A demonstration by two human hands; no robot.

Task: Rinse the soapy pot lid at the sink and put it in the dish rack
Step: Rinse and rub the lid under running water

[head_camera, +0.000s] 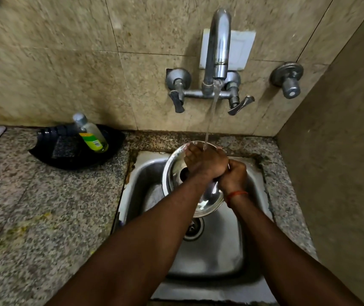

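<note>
Glossy steel lid [174,164], matt steel sink [218,250], speckled granite counter [44,206].

One pot lid [176,171], two hands — left hand [205,162] and right hand [234,175] — one sink [212,257], one tap [218,47] with two levers, one separate valve [287,78], one bottle [91,134], one black tray [70,157].

Two bare forearms reach forward, hands meeting side by side.
The left hand [205,161] lies palm-down with fingers spread flat; the right hand [233,174] is curled in a closed grip just beside it, touching.
</note>
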